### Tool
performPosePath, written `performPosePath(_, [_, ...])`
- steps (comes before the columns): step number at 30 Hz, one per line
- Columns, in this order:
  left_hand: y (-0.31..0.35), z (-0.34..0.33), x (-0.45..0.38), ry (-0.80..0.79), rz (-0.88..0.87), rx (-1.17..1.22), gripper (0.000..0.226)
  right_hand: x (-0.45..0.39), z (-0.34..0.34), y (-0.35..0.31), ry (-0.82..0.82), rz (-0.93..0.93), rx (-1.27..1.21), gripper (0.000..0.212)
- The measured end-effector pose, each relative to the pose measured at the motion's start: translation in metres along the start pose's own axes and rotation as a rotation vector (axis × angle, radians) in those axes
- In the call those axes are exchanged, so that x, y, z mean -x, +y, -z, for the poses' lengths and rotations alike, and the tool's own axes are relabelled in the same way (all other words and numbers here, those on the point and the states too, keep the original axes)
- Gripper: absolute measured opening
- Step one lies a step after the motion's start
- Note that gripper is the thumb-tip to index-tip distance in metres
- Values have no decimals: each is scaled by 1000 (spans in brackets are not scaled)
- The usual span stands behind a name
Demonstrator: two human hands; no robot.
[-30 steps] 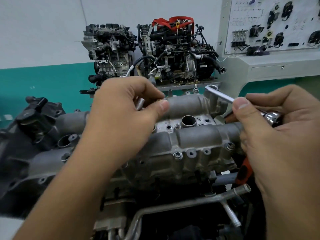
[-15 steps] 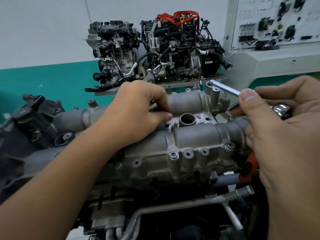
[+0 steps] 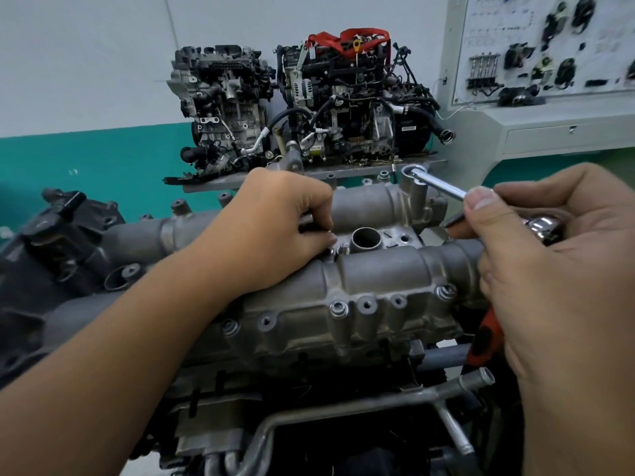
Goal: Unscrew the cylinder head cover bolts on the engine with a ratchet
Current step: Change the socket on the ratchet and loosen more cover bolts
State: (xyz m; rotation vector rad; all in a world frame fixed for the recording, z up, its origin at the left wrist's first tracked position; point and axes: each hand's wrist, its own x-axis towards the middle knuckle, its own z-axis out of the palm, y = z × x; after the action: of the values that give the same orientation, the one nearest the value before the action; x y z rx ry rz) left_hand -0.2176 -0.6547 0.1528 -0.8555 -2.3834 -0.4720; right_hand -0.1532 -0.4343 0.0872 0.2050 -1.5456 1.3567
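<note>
A grey metal engine cover (image 3: pixel 378 269) fills the middle of the frame, seen from above by the person working on it. The left hand (image 3: pixel 275 231), reaching in from the lower left, rests on the cover's centre with fingers curled and thumb and fingertips pinched together just left of a round open hole (image 3: pixel 366 239); they seem to pinch a small metal piece, perhaps a loosened bolt, but it is mostly hidden. The right hand (image 3: pixel 549 269), at the right edge, has its grip closed around a ratchet (image 3: pixel 544 225), its shiny head showing between the fingers and a slim chrome bar (image 3: pixel 436 182) pointing up and left, off the bolts.

Along the cover's near flange, several holes look empty while a few bolts (image 3: pixel 338 309) remain seated. The job appears partly done, with more bolts left to loosen.

In the background two other engines (image 3: pixel 309 97) stand on a shelf against the wall.
</note>
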Motion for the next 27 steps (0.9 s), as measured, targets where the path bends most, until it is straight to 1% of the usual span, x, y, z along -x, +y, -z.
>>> performPosePath(1, [-1, -1, 1, 16, 16, 9, 23, -6, -8, -10, -17, 7, 14, 14])
performPosePath(2, [-2, -2, 1, 29, 24, 23, 23, -8, -11, -15, 1, 2, 67, 15])
performPosePath(4, [-3, -2, 1, 63, 25, 60, 14, -13, -16, -13, 13, -5, 101, 16])
performPosePath(5, [-3, -2, 0, 87, 31, 73, 13, -12, -16, -14, -21, -1, 116, 16])
performPosePath(7, [-3, -1, -1, 117, 63, 131, 21, -20, -21, -19, -97, 37, 205, 16])
performPosePath(8, [-5, 0, -1, 123, 92, 218, 22, -26, -27, -25, -149, 46, 265, 17])
performPosePath(10, [-9, 1, 0, 135, 141, 491, 23, -37, -36, -33, -290, 59, 330, 19])
performPosePath(11, [-11, 3, 2, 142, 143, 596, 21, -42, -39, -35, -348, 58, 356, 20])
performPosePath(12, [-11, 3, 2, 135, 119, 644, 18, -48, -42, -38, -378, 60, 371, 21])
performPosePath(15, [-11, 4, 3, 111, 26, 590, 12, -56, -53, -46, -438, 23, 315, 22])
performPosePath(17, [-10, 5, 2, 125, 0, 534, 9, -58, -59, -49, -484, -19, 316, 21])
performPosePath(19, [-9, 5, 2, 131, -19, 517, 15, -59, -65, -49, -514, -15, 343, 21])
performPosePath(21, [-7, 4, 3, 106, -30, 554, 17, -59, -72, -48, -515, -4, 374, 24])
performPosePath(24, [-7, 1, 4, 100, -7, 563, 14, -57, -80, -46, -528, 33, 456, 23])
performPosePath(27, [-7, 2, 3, 100, -5, 550, 8, -55, -80, -47, -574, 80, 484, 20])
